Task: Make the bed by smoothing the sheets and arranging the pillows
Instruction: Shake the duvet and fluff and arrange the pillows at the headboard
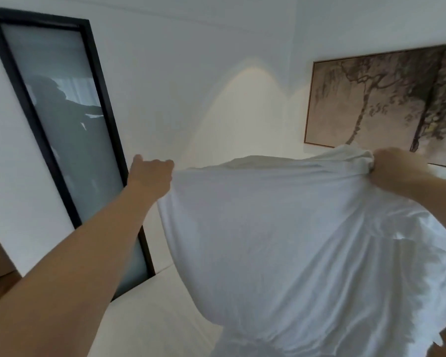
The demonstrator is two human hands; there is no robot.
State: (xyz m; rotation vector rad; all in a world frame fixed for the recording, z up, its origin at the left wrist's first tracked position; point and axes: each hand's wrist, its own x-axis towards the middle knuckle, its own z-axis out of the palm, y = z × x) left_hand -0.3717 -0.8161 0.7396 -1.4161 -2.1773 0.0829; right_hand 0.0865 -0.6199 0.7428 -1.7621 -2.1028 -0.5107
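Observation:
A large white sheet (281,240) billows in the air in front of me, lifted above the bed (150,313). My left hand (151,172) grips its upper left corner with curled fingers, arm stretched forward. My right hand (397,171) grips a bunched fold at the upper right corner. The sheet hangs down between both hands and hides most of the bed behind it. No pillows are visible.
A black-framed frosted glass door (70,140) stands in the white wall at the left, beside the bed. A framed tree painting (386,104) hangs on the wall at the right, above the head of the bed. Wooden floor (0,282) shows at lower left.

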